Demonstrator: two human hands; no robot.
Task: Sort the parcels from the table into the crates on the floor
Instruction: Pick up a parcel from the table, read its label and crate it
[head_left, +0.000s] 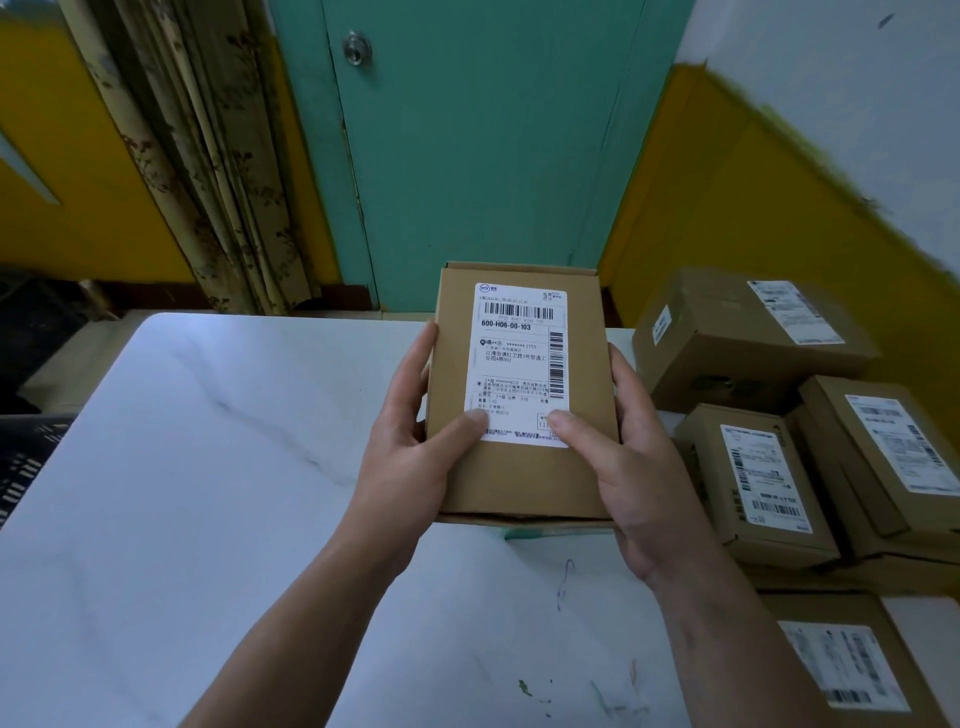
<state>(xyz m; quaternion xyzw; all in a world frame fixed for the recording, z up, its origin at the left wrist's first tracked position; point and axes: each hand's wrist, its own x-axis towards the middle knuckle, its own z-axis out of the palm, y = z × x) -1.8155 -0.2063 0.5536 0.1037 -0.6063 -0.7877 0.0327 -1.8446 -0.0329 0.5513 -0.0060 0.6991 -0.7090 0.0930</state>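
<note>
Item: cardboard parcel (524, 478), shipping label (519, 364) reading 600-H06-00-103 face up, held over the far middle of the white marbled table (208, 467). Left hand (410, 452) grips the parcel's left edge and right hand (631, 467) its right edge, both thumbs on the label. Further labelled parcels (748, 488) are piled at the table's right side. Dark slatted crate (26, 457) beside the table's left edge. Teal door (493, 156) beyond the table's far edge.

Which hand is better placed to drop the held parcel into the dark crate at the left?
Probably the left hand: it grips the parcel on the side nearer the crate. The right hand sits toward the other parcels.
</note>
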